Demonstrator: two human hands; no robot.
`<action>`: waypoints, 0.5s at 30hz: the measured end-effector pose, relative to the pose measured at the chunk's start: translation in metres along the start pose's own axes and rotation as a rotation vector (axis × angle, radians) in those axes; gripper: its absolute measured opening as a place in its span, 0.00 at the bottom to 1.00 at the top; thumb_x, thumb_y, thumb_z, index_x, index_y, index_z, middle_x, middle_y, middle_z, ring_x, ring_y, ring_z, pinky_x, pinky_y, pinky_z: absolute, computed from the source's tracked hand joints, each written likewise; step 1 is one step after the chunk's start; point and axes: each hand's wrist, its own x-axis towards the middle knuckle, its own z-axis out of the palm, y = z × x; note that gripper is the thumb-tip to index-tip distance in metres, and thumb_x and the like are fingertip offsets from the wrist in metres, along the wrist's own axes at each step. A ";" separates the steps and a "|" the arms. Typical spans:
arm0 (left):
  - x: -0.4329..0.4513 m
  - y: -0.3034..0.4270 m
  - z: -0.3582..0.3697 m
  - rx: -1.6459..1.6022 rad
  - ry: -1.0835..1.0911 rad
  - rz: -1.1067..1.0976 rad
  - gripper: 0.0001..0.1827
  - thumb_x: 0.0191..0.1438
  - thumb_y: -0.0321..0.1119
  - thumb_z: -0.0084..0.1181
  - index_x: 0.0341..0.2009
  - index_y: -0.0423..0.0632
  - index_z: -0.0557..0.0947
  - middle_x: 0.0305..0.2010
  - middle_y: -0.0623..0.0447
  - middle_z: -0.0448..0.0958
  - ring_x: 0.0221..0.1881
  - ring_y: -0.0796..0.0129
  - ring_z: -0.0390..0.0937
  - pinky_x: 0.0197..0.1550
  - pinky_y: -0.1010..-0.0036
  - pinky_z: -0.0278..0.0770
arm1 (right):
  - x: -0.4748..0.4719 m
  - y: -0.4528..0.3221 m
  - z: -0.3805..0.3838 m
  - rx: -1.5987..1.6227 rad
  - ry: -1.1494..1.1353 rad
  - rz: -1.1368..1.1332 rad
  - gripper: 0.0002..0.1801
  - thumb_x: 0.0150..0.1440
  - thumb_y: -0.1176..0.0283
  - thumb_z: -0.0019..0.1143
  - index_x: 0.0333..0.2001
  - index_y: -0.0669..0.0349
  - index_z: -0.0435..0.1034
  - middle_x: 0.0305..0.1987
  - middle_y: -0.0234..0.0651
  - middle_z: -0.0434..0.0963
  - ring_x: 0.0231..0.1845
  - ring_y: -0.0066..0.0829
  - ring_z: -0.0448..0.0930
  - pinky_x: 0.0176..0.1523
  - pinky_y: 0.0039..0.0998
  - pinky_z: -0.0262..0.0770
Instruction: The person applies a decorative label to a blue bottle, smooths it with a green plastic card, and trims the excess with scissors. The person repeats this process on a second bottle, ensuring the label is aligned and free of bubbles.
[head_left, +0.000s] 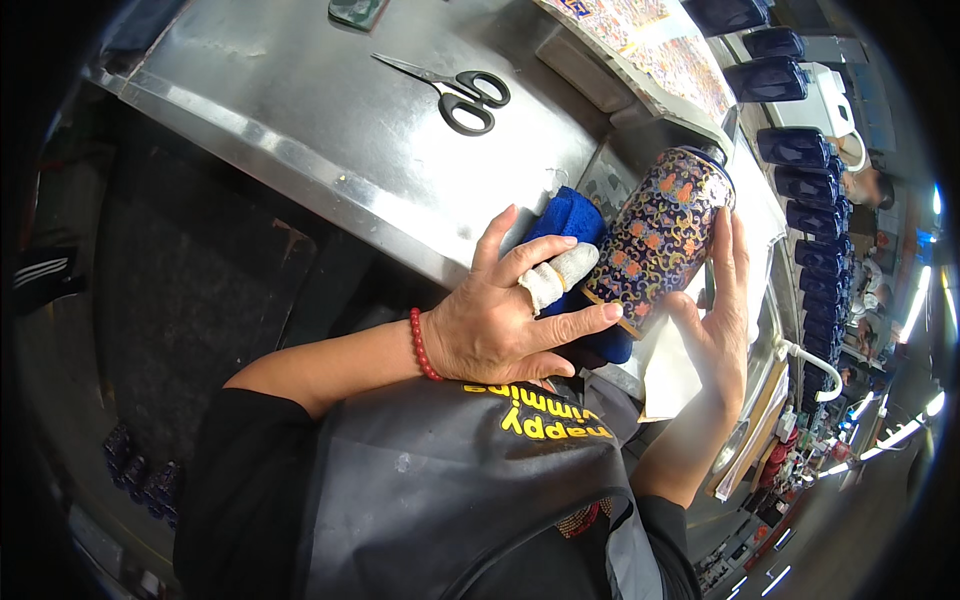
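Observation:
A dark blue vase (660, 232) with orange flowers and gold scrolls lies tilted before me, its narrow neck pointing away. Along its right side rest the straight fingers of my right hand (724, 322), the thumb near the base edge. My left hand (499, 319) is spread at the base, index fingertip at the rim and no object in its grasp. One finger wears a white fabric finger cot (559, 277). Rolled blue cloth (566, 217) sits beside and partly under the vase. Below my right thumb hangs white paper (670, 371); whether I hold it is unclear.
Black-handled scissors (469, 97) lie on the metal table (300, 97), near a dark phone-like object (358, 11). Patterned sheets (645, 37) lie on a raised board beyond the vase. Several dark blue vases (799, 146) stand in a row at right. People are farther back.

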 end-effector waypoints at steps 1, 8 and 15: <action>-0.001 -0.001 0.000 -0.002 -0.003 0.004 0.31 0.60 0.69 0.50 0.59 0.66 0.83 0.56 0.47 0.78 0.68 0.51 0.66 0.75 0.39 0.35 | 0.000 0.000 0.000 0.004 0.000 0.009 0.56 0.52 0.41 0.67 0.76 0.57 0.52 0.78 0.55 0.49 0.75 0.50 0.62 0.72 0.46 0.63; 0.003 0.000 0.000 -0.042 -0.005 -0.029 0.31 0.61 0.68 0.46 0.63 0.71 0.79 0.62 0.40 0.73 0.72 0.46 0.57 0.73 0.34 0.33 | 0.000 0.000 0.001 0.020 -0.004 0.014 0.57 0.52 0.41 0.67 0.76 0.58 0.52 0.78 0.56 0.49 0.75 0.50 0.61 0.73 0.46 0.61; 0.004 0.005 0.010 0.008 -0.005 -0.067 0.36 0.62 0.70 0.41 0.66 0.65 0.76 0.65 0.39 0.70 0.73 0.42 0.54 0.73 0.34 0.33 | -0.002 0.000 0.000 -0.008 -0.011 0.014 0.57 0.52 0.40 0.68 0.76 0.58 0.51 0.78 0.57 0.48 0.75 0.52 0.60 0.73 0.46 0.61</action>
